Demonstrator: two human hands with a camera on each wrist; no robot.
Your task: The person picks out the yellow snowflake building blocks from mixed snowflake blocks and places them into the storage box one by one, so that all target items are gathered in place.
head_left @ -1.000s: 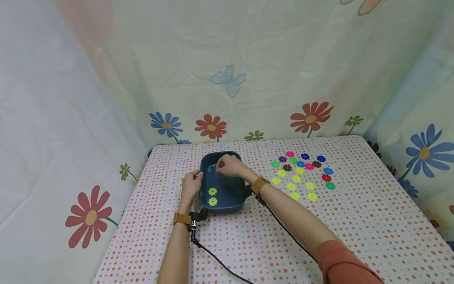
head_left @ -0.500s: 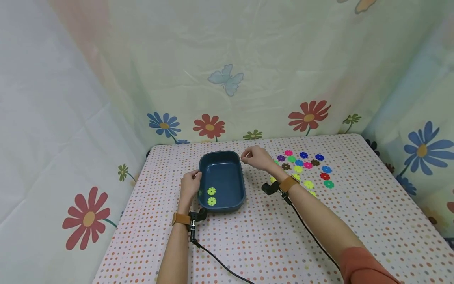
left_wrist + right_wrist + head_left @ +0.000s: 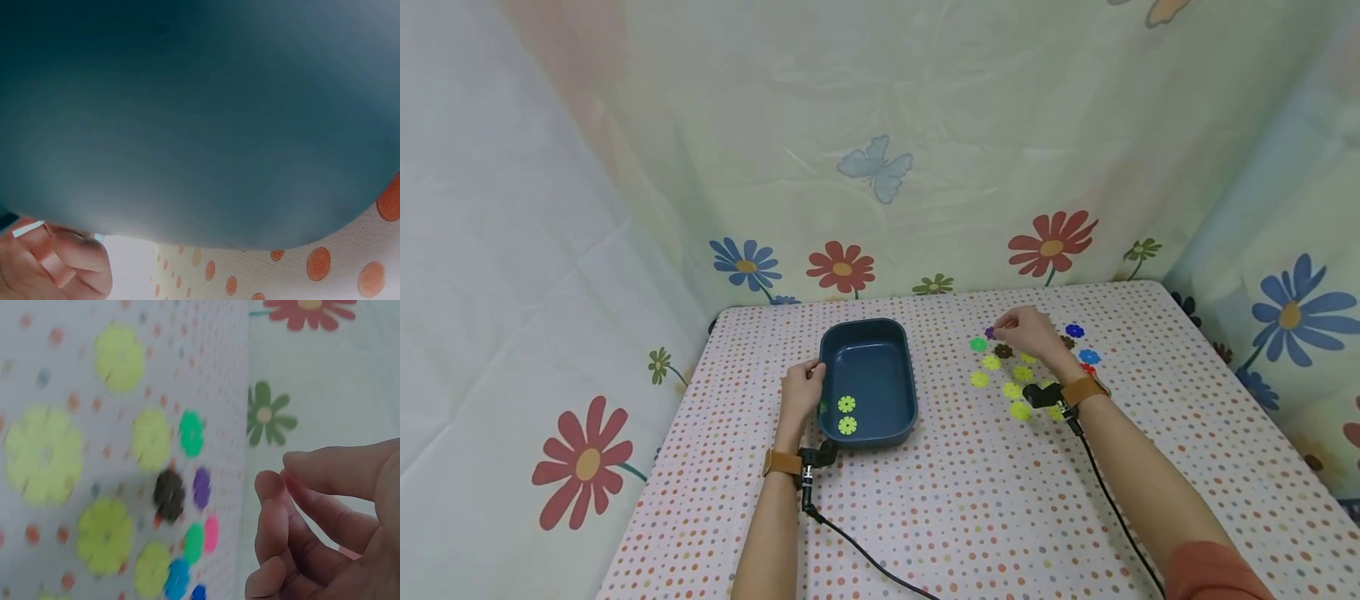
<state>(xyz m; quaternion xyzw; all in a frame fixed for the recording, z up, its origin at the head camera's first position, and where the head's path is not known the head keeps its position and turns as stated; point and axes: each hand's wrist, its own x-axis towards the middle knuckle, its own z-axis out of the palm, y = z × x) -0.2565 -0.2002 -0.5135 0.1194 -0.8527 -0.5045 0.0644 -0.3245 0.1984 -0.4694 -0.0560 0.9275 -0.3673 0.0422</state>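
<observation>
So the left hand (image 3: 802, 390) is gripping the tray (image 3: 880, 375) at its nine o'clock rim, fingers curled in on the edge. Two yellow pieces (image 3: 847, 404) lie inside around seven. A strapped-on camera (image 3: 817, 455) sits by the tray's bottom left corner, its cable (image 3: 880, 571) trailing off toward five. The rest of the pieces are scattered on the table at the tray's three o'clock: green (image 3: 978, 344), purple (image 3: 990, 333), brown (image 3: 1003, 352) and a bunch more yellows. The right hand (image 3: 1030, 331) is over that scatter's twelve o'clock, fingers bent and close together, nothing visible in them; can't tell if they touch the purple one. That hand and its own wrist camera (image 3: 1042, 395) block several pieces. Dark blue (image 3: 1075, 331) pokes out at three. Table's (image 3: 940, 500) covered in polka dots, with flowery sheets (image 3: 775, 100) at nine, twelve and three.
</observation>
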